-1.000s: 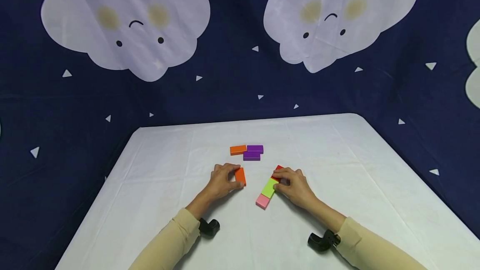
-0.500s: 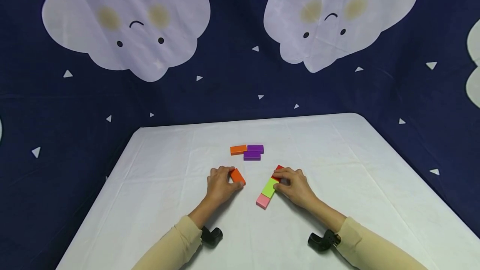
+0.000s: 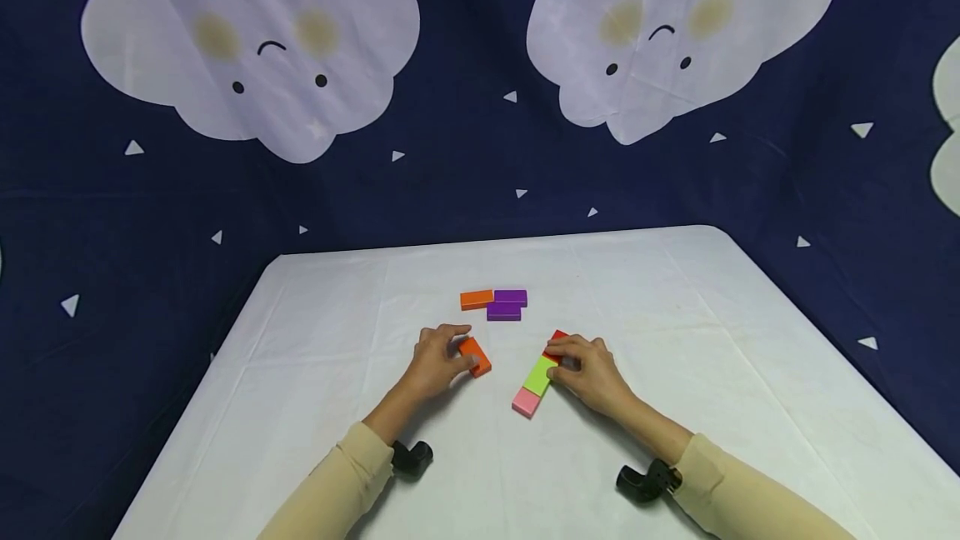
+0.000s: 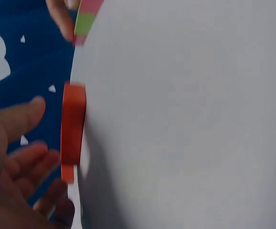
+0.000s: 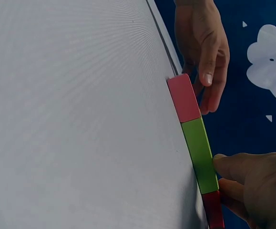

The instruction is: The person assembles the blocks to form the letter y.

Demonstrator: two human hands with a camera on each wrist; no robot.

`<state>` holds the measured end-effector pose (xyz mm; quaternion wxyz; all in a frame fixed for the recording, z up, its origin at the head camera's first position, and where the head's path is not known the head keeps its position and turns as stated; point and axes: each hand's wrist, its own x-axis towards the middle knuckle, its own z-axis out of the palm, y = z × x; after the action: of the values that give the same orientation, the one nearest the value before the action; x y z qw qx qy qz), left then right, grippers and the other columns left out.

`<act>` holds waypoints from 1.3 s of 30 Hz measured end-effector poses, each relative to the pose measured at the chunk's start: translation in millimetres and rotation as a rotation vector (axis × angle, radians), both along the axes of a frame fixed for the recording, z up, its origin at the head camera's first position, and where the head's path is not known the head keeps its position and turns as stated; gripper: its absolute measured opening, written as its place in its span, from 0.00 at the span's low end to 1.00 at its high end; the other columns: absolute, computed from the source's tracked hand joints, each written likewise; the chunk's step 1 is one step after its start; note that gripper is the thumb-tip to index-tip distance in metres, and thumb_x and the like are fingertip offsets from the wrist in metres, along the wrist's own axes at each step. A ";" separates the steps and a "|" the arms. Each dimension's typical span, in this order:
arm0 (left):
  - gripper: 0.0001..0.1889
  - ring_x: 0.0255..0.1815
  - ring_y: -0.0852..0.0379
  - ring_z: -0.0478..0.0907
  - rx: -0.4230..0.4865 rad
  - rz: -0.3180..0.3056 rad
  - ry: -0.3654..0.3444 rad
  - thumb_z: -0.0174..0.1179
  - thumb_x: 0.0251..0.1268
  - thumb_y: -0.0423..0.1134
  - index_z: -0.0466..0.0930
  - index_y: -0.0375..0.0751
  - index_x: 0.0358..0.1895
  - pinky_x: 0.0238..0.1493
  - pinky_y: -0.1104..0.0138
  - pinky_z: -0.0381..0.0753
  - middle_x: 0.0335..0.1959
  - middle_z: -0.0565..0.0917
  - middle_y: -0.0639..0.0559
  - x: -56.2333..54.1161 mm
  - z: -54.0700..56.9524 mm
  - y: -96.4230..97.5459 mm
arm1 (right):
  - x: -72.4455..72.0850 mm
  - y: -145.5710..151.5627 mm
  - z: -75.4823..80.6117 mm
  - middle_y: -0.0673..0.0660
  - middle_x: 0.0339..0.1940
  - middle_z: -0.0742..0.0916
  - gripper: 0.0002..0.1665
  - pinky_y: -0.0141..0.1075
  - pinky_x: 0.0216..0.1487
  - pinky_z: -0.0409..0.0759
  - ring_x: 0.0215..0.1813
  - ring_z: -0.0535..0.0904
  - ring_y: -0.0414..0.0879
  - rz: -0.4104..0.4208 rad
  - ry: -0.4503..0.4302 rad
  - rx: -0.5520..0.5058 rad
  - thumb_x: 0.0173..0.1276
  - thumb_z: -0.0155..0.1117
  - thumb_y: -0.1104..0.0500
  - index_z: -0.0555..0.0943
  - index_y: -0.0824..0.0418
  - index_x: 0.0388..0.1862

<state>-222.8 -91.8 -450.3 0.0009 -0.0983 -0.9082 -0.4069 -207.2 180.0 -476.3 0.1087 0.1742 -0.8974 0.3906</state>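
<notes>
On the white table, an orange-red block (image 3: 475, 356) lies tilted between the thumb and fingers of my left hand (image 3: 437, 361). Those fingers are spread around it, and the left wrist view shows a gap between them and the block (image 4: 73, 124). My right hand (image 3: 592, 375) holds a slanting row of blocks laid end to end: its fingers reach over the red block (image 3: 557, 340) and its thumb sits against the lime-green block (image 3: 540, 376). A pink block (image 3: 526, 402) forms the near end of this row. Part of the red block is hidden under the fingers.
Farther back on the white table (image 3: 360, 307) lie an orange block (image 3: 477, 300) and two purple blocks (image 3: 504, 312), close together. A dark blue cloth (image 3: 465, 198) with clouds hangs behind the table. Each wrist carries a black camera mount (image 3: 643, 483).
My left hand turned the orange-red block so its far end swung left, then its fingers opened from it and drew slightly back. My right hand and its row stayed put.
</notes>
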 end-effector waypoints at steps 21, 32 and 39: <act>0.24 0.55 0.51 0.63 -0.030 -0.386 -0.088 0.66 0.55 0.35 0.77 0.43 0.58 0.61 0.55 0.62 0.58 0.78 0.47 -30.3 4.8 -29.2 | 0.6 -1.4 1.6 0.50 0.50 0.86 0.20 0.37 0.43 0.60 0.41 0.69 0.45 0.006 -0.002 0.007 0.52 0.73 0.58 0.85 0.56 0.46; 0.21 0.51 0.53 0.64 -0.006 -0.367 -0.051 0.66 0.54 0.34 0.80 0.43 0.53 0.58 0.58 0.62 0.53 0.81 0.49 -28.4 -0.9 -33.4 | -0.1 -0.4 0.3 0.50 0.50 0.86 0.19 0.36 0.42 0.61 0.42 0.70 0.44 0.007 0.014 0.009 0.52 0.73 0.59 0.85 0.55 0.46; 0.19 0.49 0.54 0.63 0.006 -0.380 -0.061 0.66 0.54 0.33 0.81 0.45 0.51 0.55 0.61 0.61 0.51 0.81 0.49 -28.4 -2.5 -34.4 | 0.0 -0.3 -0.6 0.50 0.50 0.86 0.20 0.37 0.42 0.60 0.42 0.70 0.44 0.008 0.011 0.005 0.52 0.73 0.59 0.85 0.56 0.46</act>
<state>-251.2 -126.2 -452.8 -0.1034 -0.2557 -0.8716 -0.4052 -207.2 179.7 -476.8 0.1118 0.1801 -0.8970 0.3878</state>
